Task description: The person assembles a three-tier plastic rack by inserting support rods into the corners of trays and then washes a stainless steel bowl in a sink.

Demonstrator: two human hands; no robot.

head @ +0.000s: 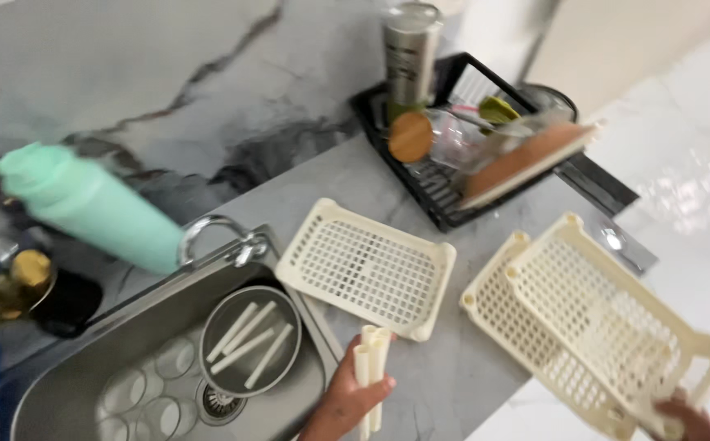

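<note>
My left hand [343, 402] grips a bundle of cream plastic tubes [370, 367], held upright at the sink's right edge. My right hand [690, 420] holds the near corner of a cream perforated plastic tray [616, 314], tilted over a second such tray [518, 335] lying on the counter. A third cream tray [367, 268] lies flat on the grey counter between the sink and the other two. In the steel sink [126, 327] a round pan [212, 322] contains several more cream tubes [249, 343].
A mint green bottle [93, 208] stands left of the curved tap [216, 233]. Several glasses [138, 392] sit in the sink. A black dish rack [441, 204] at the back holds a steel tumbler [410, 53], a wooden board [526, 163] and a round wooden lid [410, 137].
</note>
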